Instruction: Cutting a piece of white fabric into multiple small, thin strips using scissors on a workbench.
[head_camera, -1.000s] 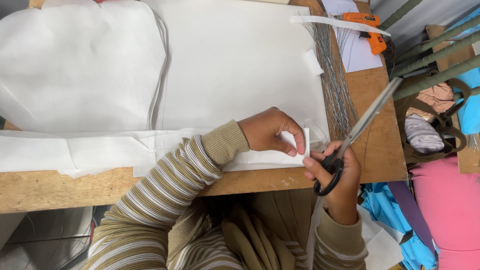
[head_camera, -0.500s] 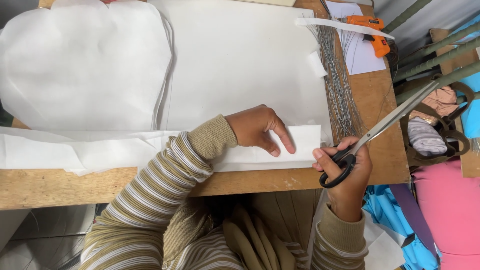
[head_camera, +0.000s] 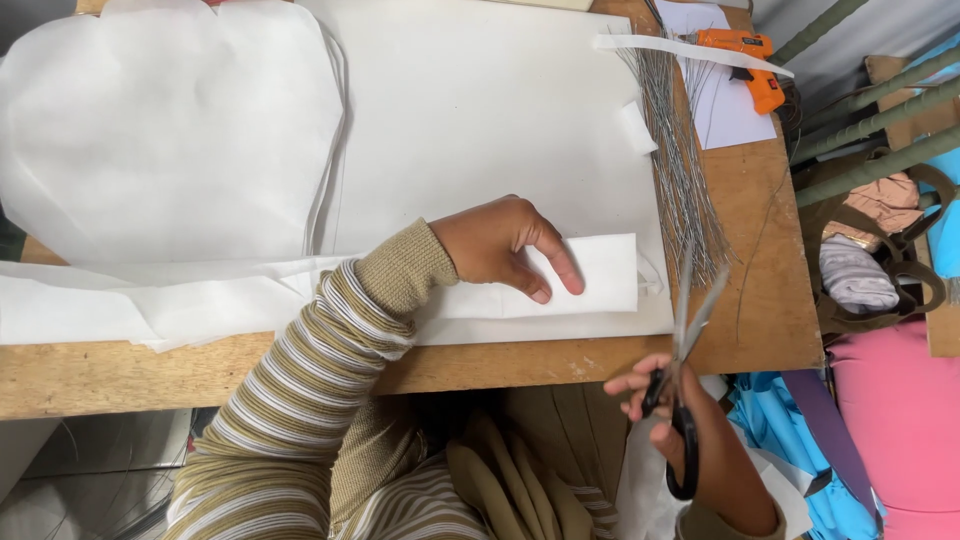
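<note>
My left hand (head_camera: 505, 245) lies flat with fingers spread on a folded strip of white fabric (head_camera: 590, 275) near the front edge of the wooden table (head_camera: 760, 300). My right hand (head_camera: 690, 440) grips black-handled scissors (head_camera: 682, 370) below the table's front edge. Their blades point up and stand slightly apart, just right of the strip's end. More white fabric (head_camera: 150, 140) is spread over the left and middle of the table.
A bundle of thin grey wires (head_camera: 680, 170) lies along the right side of the table. An orange glue gun (head_camera: 745, 65) rests at the far right corner. Pink and blue fabric (head_camera: 900, 420) and green wrapped rods (head_camera: 870, 120) lie beside the table.
My right hand has drawn the scissors back from the strip's end, down below the table edge, and turned the blades upright. My left hand has flattened on the strip.
</note>
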